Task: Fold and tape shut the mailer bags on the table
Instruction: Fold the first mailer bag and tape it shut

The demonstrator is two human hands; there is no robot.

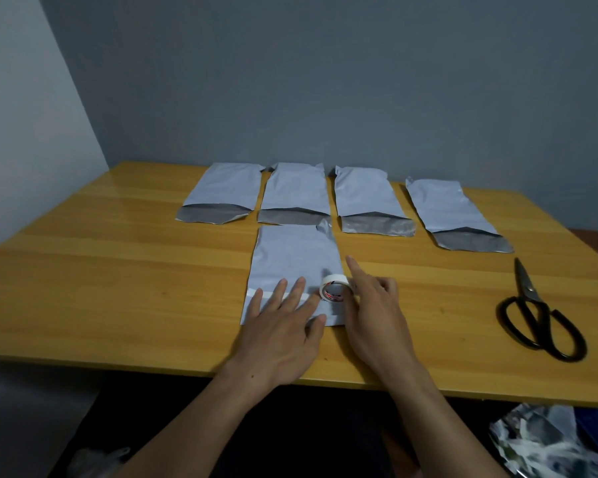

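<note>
Just below the near right edge of the yellow wooden bench (118,270) lies a crumpled heap of shiny silver-grey plastic (539,439). Two bare forearms reach over the near edge towards the middle of the bench.

The left hand (283,326) lies flat with its fingers straight and spread, pressing on the near end of a pale blue-grey plastic mailer bag (290,263). This bag lies lengthwise at the centre of the bench, and its near end is folded over. A strip of white tape (256,293) runs across the fold from the bag's left edge and passes under the fingers.

Just right of it, the right hand (373,305) grips a small roll of white tape (337,288), which stands on edge on the bag's right side. The thumb and curled fingers hold the roll, while the index finger points straight away to the far side.

Well to the right, black-handled metal scissors (539,312) lie closed on the bench, blades pointing far.

Beyond the centre bag lies a row of four more pale mailer bags (296,189), side by side, each with its grey open flap towards the near side. Behind the bench rises a blue-grey wall (325,81).
</note>
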